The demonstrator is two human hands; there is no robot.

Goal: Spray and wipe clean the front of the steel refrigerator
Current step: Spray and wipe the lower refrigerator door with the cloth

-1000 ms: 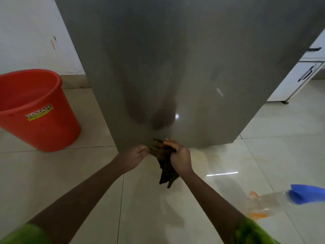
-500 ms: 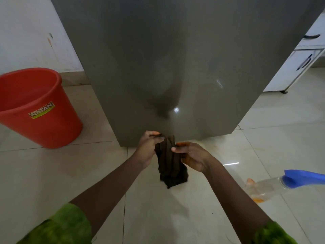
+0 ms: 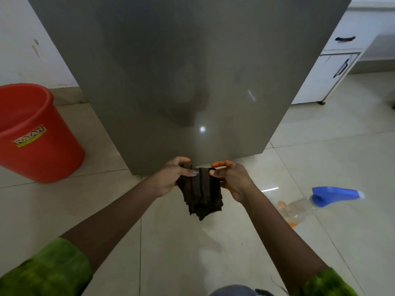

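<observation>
- The cloth (image 3: 201, 189) hangs lengthwise down, top edge pinched between left hand (image 3: 171, 178) and right hand (image 3: 233, 180).
- The fridge (image 3: 181, 71) front lies just above, mid-frame, probably not touching; both hands are equally near.

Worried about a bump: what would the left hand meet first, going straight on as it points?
Probably the right hand, just beyond the cloth both hold; depth is unclear.

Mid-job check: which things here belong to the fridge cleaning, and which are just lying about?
Job: fridge; cloth, pinched by left hand and right hand; spray bottle, lying untouched.
Lying about: bucket; cabinet.
</observation>
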